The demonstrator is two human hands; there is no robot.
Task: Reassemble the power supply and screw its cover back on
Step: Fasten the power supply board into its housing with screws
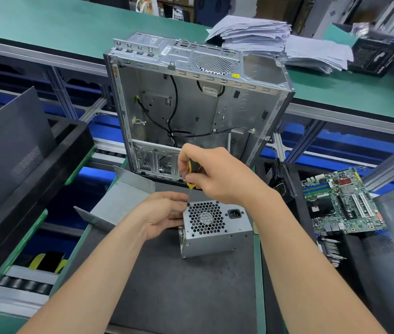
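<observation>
This is looking like a computer repair workshop, or maybe a factory line. Long green tabletops (pixel 46 22) are running across the room on metal frames (pixel 70 102). An open computer case (pixel 191 97) is standing in the middle. A green circuit board (pixel 343 201) is lying on the right. Rollers (pixel 22 284) are showing low on the left. Piles of paper (pixel 275 42) are sitting on the far tabletop. Blurry shapes at the back (pixel 181 8) may be boxes.

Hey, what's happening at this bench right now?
A person is working on a power supply standing on a dark mat. The right hand grips a yellow-handled screwdriver, its tip at the upper left corner of the fan grille, while the left hand steadies the box's left side. A bent metal sheet, probably the cover, lies apart, not yet fitted. An open computer case stands behind.
</observation>
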